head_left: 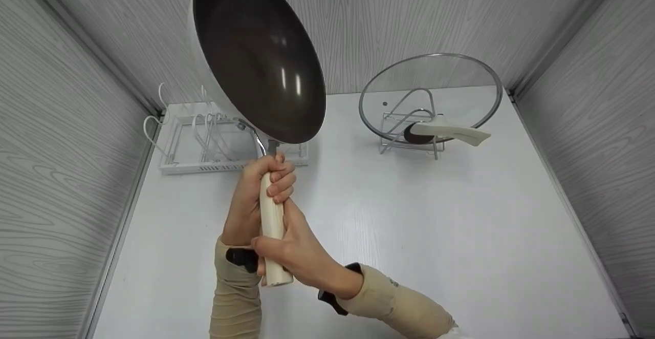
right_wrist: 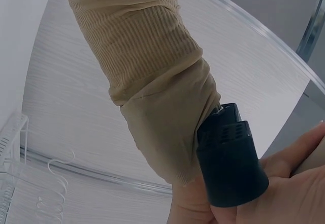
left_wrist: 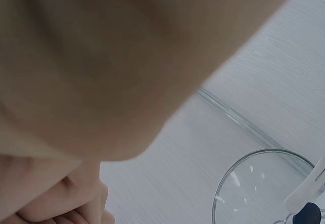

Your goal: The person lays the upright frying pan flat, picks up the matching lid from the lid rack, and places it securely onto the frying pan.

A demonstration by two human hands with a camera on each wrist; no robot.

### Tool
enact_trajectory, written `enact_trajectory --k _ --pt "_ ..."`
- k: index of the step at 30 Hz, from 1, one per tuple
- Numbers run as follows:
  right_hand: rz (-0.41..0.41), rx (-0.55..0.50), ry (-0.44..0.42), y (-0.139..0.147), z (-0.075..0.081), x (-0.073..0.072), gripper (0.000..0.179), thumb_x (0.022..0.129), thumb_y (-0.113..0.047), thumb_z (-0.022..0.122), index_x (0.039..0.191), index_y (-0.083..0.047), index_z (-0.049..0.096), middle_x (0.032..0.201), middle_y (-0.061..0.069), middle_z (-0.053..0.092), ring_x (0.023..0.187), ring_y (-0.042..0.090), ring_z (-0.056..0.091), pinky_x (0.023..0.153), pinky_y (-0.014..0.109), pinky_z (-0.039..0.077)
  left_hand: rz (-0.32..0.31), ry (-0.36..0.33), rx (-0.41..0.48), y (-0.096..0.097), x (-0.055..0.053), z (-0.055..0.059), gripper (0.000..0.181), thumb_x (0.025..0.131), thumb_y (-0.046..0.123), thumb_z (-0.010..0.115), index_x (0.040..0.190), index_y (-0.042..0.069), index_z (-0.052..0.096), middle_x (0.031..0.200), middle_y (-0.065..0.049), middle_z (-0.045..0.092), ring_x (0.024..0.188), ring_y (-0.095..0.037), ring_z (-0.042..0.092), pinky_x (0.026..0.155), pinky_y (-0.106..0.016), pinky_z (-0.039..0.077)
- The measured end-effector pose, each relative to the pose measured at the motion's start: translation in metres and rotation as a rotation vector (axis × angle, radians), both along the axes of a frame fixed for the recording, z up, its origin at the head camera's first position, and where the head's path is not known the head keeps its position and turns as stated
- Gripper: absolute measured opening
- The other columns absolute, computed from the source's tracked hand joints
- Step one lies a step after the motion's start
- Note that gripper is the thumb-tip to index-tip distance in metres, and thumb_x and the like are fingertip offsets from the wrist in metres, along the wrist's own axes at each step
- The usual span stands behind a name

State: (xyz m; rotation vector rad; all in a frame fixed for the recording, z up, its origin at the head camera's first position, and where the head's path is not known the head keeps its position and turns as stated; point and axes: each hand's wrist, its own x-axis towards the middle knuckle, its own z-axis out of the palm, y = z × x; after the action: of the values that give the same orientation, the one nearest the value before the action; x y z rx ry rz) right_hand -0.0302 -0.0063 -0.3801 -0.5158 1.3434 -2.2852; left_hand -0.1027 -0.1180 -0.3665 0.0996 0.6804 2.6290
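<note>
Pan: 1, upper L to ctr of frame, held up tilted; setting it down looks the bit left, imo.
L hand: fingers wrapped round handle, nr pan.
R hand: fingers round its lower end.
Lid: 1, upper R, already in wire stand (1); prob. done.
White rack: 1, L side, on tabletop.

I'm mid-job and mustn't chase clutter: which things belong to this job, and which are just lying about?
Job:
pan, held up by its handle
left hand, gripping near the pan
right hand, gripping lower down

Apparently just lying about, untouched:
glass lid on a wire stand
white rack, partly behind the pan
</note>
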Motion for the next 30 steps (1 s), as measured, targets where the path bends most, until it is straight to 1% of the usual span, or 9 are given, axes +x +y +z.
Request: enact_trajectory --k 3,8,13,16,18,21,25,27,30 --pt "-0.002 0.001 0.008 0.0 0.0 -0.001 0.068 0.08 -0.001 0.057 0.142 -0.004 0.028 0.086 0.012 0.057 0.048 0.014 0.059 0.044 0.028 0.054 -0.01 -0.015 0.029 0.0 0.0 -0.001 0.015 0.097 -0.002 0.029 0.087 0.007 0.034 0.065 0.0 0.039 0.044 -0.006 0.044 0.039 -0.017 0.041" --pt "0.01 0.01 -0.013 0.002 0.0 -0.003 0.072 0.077 -0.003 0.059 0.142 -0.005 0.029 0.082 0.011 0.058 0.05 0.016 0.06 0.047 0.029 0.055 -0.024 -0.045 0.11 0.0 -0.001 -0.002 0.014 0.097 -0.001 0.028 0.088 0.007 0.035 0.064 0.0 0.04 0.043 -0.007 0.043 0.039 -0.018 0.042" --pt "0.018 0.009 -0.042 0.002 0.001 -0.004 0.075 0.077 -0.004 0.061 0.143 -0.007 0.028 0.092 0.015 0.058 0.052 0.017 0.062 0.05 0.029 0.056 -0.048 -0.057 0.185 0.0 -0.002 -0.003 0.013 0.096 -0.001 0.027 0.089 0.006 0.036 0.064 -0.001 0.04 0.044 -0.007 0.04 0.038 -0.019 0.042" --pt "0.016 0.013 -0.048 0.002 0.001 -0.005 0.077 0.077 -0.004 0.063 0.144 -0.007 0.027 0.097 0.016 0.058 0.053 0.019 0.063 0.051 0.03 0.056 -0.069 -0.061 0.219 0.0 -0.004 -0.004 0.013 0.095 -0.003 0.03 0.088 0.005 0.038 0.063 -0.001 0.04 0.044 -0.007 0.038 0.038 -0.019 0.043" --pt "0.011 0.025 -0.035 0.003 0.001 -0.005 0.079 0.076 -0.005 0.063 0.145 -0.007 0.026 0.1 0.016 0.057 0.056 0.02 0.064 0.051 0.031 0.057 -0.087 -0.058 0.24 0.0 -0.005 -0.004 0.013 0.093 -0.006 0.034 0.087 0.004 0.04 0.063 -0.002 0.041 0.043 -0.007 0.036 0.038 -0.019 0.043" --pt "-0.008 0.073 0.017 0.003 0.002 -0.007 0.082 0.076 -0.008 0.065 0.147 -0.005 0.025 0.112 0.015 0.054 0.076 0.018 0.065 0.062 0.031 0.058 -0.123 -0.042 0.272 -0.001 -0.007 -0.005 0.012 0.092 -0.008 0.039 0.086 0.002 0.042 0.064 -0.003 0.041 0.044 -0.007 0.032 0.039 -0.019 0.043" --pt "-0.035 0.13 0.071 0.002 0.002 -0.008 0.087 0.075 -0.012 0.067 0.149 -0.003 0.023 0.124 0.012 0.047 0.101 0.019 0.058 0.081 0.033 0.056 -0.158 -0.024 0.294 -0.002 -0.009 -0.006 0.012 0.091 -0.009 0.042 0.085 0.002 0.042 0.064 -0.001 0.035 0.045 -0.007 0.028 0.039 -0.02 0.044" --pt "-0.04 0.135 0.073 0.002 0.002 -0.008 0.089 0.074 -0.014 0.068 0.15 -0.003 0.022 0.127 0.012 0.046 0.104 0.019 0.056 0.085 0.034 0.055 -0.173 -0.015 0.298 -0.002 -0.011 -0.006 0.013 0.09 -0.009 0.042 0.084 0.002 0.041 0.063 0.001 0.031 0.045 -0.007 0.026 0.038 -0.019 0.043" --pt "-0.047 0.136 0.074 0.004 0.003 -0.008 0.094 0.074 -0.016 0.07 0.152 -0.005 0.02 0.132 0.011 0.043 0.106 0.019 0.056 0.089 0.036 0.054 -0.203 0.01 0.315 -0.001 -0.013 -0.007 0.013 0.087 -0.01 0.042 0.084 0.002 0.041 0.063 0.002 0.025 0.046 -0.006 0.023 0.038 -0.019 0.043"
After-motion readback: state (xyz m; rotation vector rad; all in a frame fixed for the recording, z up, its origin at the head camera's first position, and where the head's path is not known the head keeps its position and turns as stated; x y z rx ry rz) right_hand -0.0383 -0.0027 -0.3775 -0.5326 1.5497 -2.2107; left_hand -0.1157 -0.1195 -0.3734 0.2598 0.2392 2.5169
